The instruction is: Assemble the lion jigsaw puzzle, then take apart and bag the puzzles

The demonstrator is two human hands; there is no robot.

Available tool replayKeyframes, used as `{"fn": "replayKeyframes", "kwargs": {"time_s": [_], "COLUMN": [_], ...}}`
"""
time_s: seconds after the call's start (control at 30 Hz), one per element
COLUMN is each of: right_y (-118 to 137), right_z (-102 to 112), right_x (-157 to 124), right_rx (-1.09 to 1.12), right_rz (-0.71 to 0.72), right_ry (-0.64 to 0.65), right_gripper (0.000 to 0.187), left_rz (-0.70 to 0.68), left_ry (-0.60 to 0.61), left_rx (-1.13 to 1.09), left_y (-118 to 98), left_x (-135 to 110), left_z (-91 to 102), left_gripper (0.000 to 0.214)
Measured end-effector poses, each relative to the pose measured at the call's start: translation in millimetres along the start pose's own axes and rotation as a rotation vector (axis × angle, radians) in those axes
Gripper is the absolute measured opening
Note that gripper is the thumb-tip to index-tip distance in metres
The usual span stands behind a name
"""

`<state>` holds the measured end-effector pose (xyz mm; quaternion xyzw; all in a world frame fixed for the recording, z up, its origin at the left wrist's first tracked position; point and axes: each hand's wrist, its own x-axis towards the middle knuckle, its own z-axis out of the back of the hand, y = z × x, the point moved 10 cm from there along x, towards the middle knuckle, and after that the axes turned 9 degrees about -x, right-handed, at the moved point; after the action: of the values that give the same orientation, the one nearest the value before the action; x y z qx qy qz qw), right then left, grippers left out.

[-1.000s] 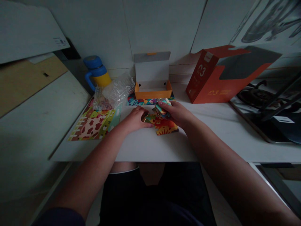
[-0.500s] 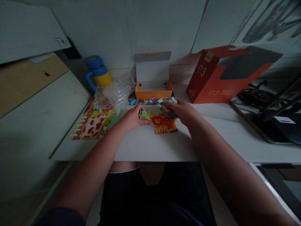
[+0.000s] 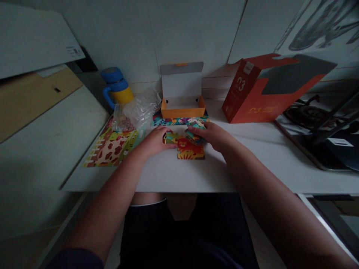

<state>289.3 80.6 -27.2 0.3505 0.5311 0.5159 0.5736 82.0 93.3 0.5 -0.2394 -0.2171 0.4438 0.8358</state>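
Observation:
My left hand (image 3: 157,142) is closed with thumb and fingers on some green and yellow puzzle pieces (image 3: 170,138), partly hidden by the fingers. In my right hand (image 3: 214,135) is a small stack of colourful puzzle pieces (image 3: 195,130), gripped between thumb and fingers. Between and just below the hands, a lion puzzle section (image 3: 190,150) in red and yellow lies on the white table. The stack in my right hand covers its upper right part. Whether the left hand's pieces touch the lion section I cannot tell.
Behind the hands stands an open orange box (image 3: 183,112), on a colourful printed sheet (image 3: 179,121). To the left are a cow picture (image 3: 109,149), clear plastic wrap (image 3: 143,108) and a blue and yellow bottle (image 3: 117,86). A large red-orange box (image 3: 252,93) stands at right.
The lion section has slid a little to the left. My right hand and its stack have moved left and slightly nearer me. My left hand has shifted slightly left.

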Motion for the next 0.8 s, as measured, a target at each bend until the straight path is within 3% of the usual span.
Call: {"fn": "replayKeyframes", "kwargs": {"time_s": [0.23,0.8], "right_y": [1,1], "right_z": [2,-10], "right_x": [1,0], "right_rx": [-0.159,-0.150], "right_rz": [0.027,0.035], "right_ry": [-0.049,0.000], "right_gripper": [0.049,0.048], "left_rz": [0.009,0.099], "left_ry": [0.039,0.067], "left_rx": [0.062,-0.013], "left_y": [6,10], "left_x": [2,5], "left_z": [-4.9,-5.9], "left_gripper": [0.057,0.063]}}
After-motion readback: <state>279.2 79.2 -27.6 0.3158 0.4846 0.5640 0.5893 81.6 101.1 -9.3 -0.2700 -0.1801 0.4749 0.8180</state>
